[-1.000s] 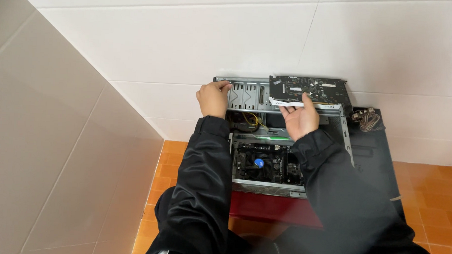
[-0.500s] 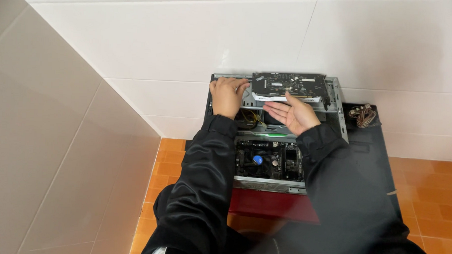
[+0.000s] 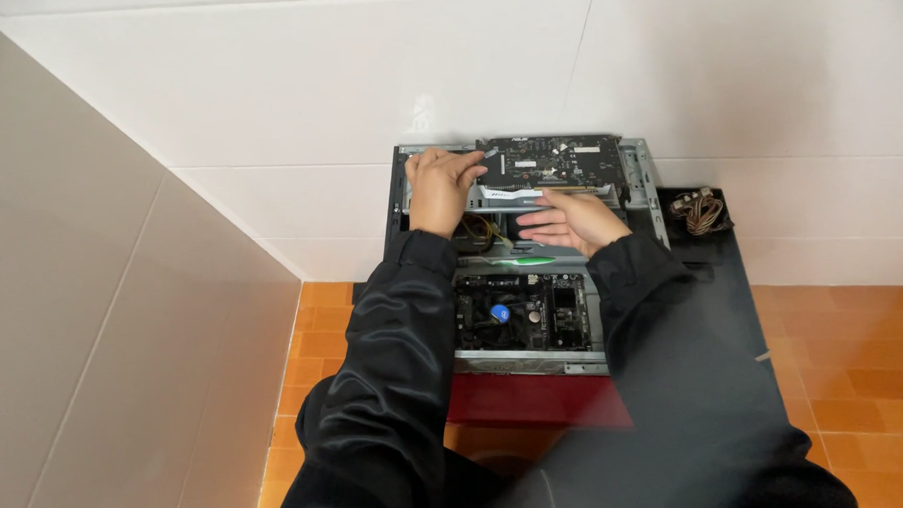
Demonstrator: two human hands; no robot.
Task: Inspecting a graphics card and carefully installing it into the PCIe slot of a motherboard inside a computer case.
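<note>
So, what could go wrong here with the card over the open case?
The graphics card sits at the far end of the open computer case, steadied by the left hand and right hand; it might tilt or slip onto the motherboard. The yellow cables beneath the hands could snag.

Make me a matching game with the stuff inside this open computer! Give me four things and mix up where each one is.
Things:
1. graphics card
2. blue round sticker
3. bundle of cables
4. left hand

Places:
A. on the black panel to the right of the case
B. in the middle of the motherboard
C. at the far end of the case, by the white wall
D. gripping the left end of the graphics card

Pairs: 1-C, 2-B, 3-A, 4-D
</note>
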